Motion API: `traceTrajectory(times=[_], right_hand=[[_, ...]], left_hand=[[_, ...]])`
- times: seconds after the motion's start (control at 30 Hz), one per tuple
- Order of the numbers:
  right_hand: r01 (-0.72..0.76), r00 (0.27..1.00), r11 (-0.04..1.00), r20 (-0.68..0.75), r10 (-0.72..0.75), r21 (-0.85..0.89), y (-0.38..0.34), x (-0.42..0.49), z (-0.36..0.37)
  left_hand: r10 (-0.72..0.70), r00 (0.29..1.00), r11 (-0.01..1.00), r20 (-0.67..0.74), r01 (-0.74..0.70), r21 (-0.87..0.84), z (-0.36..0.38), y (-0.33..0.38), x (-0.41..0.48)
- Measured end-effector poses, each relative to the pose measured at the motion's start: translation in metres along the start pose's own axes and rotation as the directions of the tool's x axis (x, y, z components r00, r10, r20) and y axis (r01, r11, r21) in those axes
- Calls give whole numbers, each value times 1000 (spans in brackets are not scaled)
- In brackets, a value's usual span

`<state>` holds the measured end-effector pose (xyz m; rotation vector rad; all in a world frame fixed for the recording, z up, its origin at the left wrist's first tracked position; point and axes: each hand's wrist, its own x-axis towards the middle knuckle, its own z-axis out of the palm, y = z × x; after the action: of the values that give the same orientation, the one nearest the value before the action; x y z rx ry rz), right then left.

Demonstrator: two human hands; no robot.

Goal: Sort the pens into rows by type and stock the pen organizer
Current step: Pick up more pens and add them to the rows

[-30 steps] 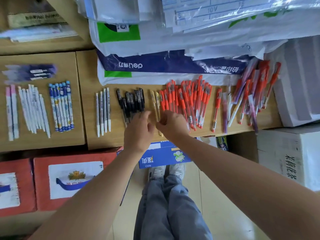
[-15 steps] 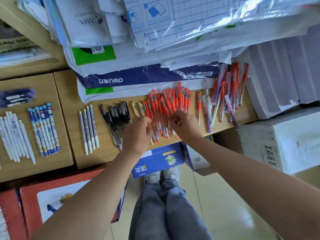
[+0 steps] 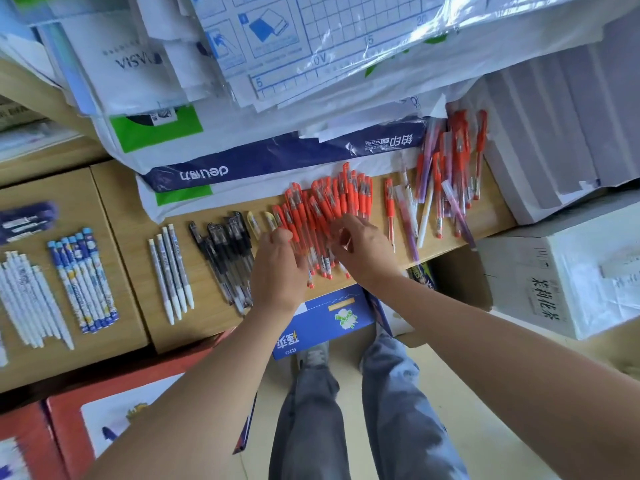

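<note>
Both hands have slid right from the two yellow pens (image 3: 262,221), where they met a second ago, onto the red pens (image 3: 332,206) at the middle of the wooden shelf (image 3: 207,320). The left hand (image 3: 277,268) lies with fingers straight and slightly spread on the bunch's left edge. The right hand (image 3: 363,252) has its fingers bent over the barrels — whether they pinch a pen, I cannot tell. The red row looks to be getting squared up now. The black pens (image 3: 225,251) and white pens (image 3: 171,271) lie sorted to the left; the mixed pile (image 3: 446,174) far right waits untouched — sorting is perhaps halfway.
</note>
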<state>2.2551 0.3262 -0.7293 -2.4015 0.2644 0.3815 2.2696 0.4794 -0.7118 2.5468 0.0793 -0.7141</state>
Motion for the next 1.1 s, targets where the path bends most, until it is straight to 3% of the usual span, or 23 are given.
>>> traceTrajectory(times=[0.1, 0.23, 0.43, 0.7, 0.87, 0.97, 1.1], right_hand=[[109, 994, 994, 6, -109, -30, -11, 8, 9], [260, 960, 965, 117, -254, -36, -25, 16, 28], [336, 929, 912, 241, -280, -236, -27, 20, 47], [258, 952, 914, 243, -186, -311, -10, 24, 22], [291, 937, 948, 238, -255, -129, 6, 23, 3], [218, 975, 976, 45, -217, -15, 18, 22, -17], [-68, 990, 997, -124, 62, -43, 53, 19, -49]], left_hand=[[-9, 1000, 1000, -2, 9, 4, -3, -9, -2], [-27, 1000, 1000, -13, 26, -16, -5, -18, -4], [-77, 994, 997, -73, 75, -27, -7, -31, -4], [20, 1000, 993, -13, -22, -119, 2, -14, 3], [-6, 996, 986, 88, 21, -167, 16, 7, 14], [-13, 994, 979, 106, 34, -202, 23, 20, 17], [5, 996, 985, 88, 10, -171, 28, 29, 17]])
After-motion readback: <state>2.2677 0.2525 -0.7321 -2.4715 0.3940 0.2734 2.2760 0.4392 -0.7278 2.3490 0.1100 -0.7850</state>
